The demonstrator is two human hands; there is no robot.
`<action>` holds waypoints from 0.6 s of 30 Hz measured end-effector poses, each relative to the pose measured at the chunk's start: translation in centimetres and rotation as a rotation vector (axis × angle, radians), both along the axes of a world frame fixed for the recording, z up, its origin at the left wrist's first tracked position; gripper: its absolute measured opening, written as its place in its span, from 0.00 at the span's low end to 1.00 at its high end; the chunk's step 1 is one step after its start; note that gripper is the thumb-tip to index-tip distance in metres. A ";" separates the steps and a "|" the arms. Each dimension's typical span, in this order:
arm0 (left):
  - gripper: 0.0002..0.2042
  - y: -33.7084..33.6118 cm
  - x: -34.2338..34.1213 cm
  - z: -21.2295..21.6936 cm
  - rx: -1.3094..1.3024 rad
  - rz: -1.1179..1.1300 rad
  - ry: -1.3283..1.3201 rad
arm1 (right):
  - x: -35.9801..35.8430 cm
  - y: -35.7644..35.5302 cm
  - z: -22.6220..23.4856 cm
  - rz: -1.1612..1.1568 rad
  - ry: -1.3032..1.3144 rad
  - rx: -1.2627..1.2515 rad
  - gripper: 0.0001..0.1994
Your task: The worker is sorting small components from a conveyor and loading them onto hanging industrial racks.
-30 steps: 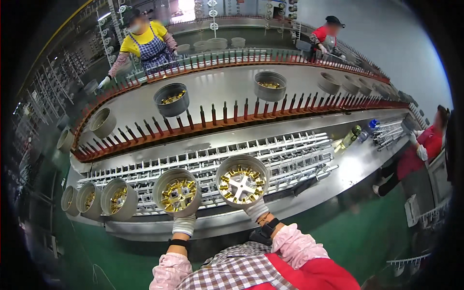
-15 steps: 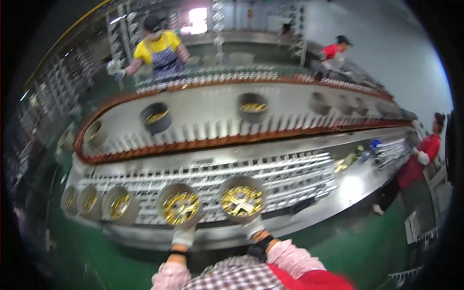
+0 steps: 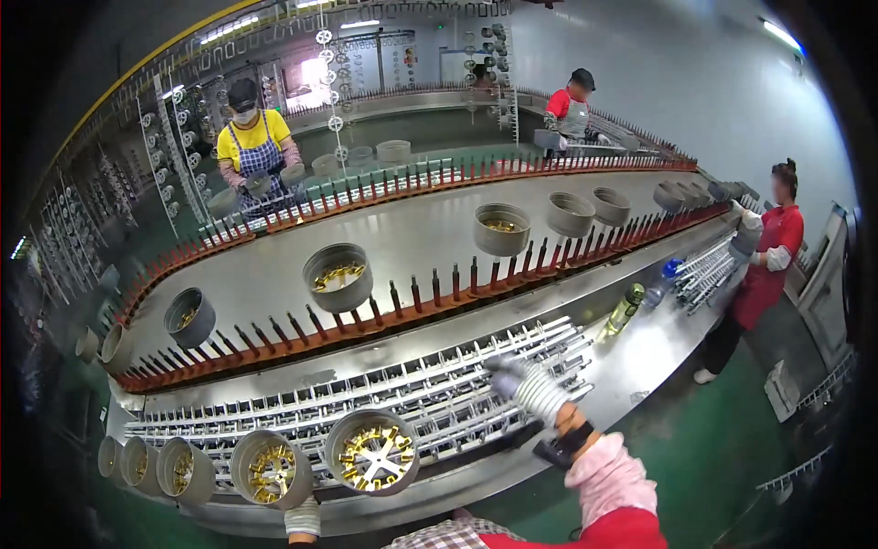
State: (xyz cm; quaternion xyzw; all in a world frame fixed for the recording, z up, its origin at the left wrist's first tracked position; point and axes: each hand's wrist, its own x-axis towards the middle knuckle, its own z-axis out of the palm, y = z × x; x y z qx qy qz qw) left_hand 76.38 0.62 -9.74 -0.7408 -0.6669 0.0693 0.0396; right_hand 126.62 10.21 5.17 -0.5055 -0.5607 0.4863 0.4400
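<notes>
The gloved right hand (image 3: 523, 384) hovers, fingers apart, over the roller rack (image 3: 430, 393). The left hand (image 3: 303, 517) sits below a wheel (image 3: 272, 468) at the rack's near edge, grip unclear.

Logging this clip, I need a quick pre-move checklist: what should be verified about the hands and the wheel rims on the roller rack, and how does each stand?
1. Right hand gloved: ok.
2. Right hand empty, over the roller rack, holding nothing: ok.
3. Left hand visible enough to judge its grip: cannot tell, only a gloved part at the lower edge.
4. Nearest wheel rim resting on the rack: ok.
5. Neighbouring rim beside it, apart or touching: cannot tell.
6. Green bottle away from the right hand: ok.
</notes>
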 end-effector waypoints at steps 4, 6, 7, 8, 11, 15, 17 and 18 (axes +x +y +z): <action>0.12 0.4 -1.1 -3.8 0.036 0.106 -0.059 | 11.5 8.8 -0.8 -0.391 -0.234 0.172 0.19; 0.13 0.4 -0.4 -2.3 0.295 0.006 -0.092 | 15.5 13.0 -1.8 -0.525 -0.310 0.219 0.19; 0.13 0.7 1.8 0.8 0.296 0.020 -0.086 | 17.0 14.7 -1.9 -0.598 -0.342 0.159 0.20; 0.13 0.8 4.8 4.9 -0.032 0.301 -0.303 | 18.8 16.7 -2.9 -0.658 -0.305 0.175 0.20; 0.14 -0.1 6.9 8.0 -0.332 0.571 -0.374 | 21.1 24.8 -7.2 -0.745 -0.429 0.360 0.21; 0.16 0.9 4.4 4.3 0.019 0.254 -0.352 | 23.1 29.0 -10.0 -0.778 -0.741 0.433 0.16; 0.14 2.7 4.6 4.0 0.225 0.185 -0.393 | 26.0 31.6 -13.5 -0.797 -0.625 0.400 0.11; 0.14 0.4 4.4 4.3 0.250 0.288 -0.359 | 19.3 33.0 -10.8 -0.814 0.161 0.176 0.11</action>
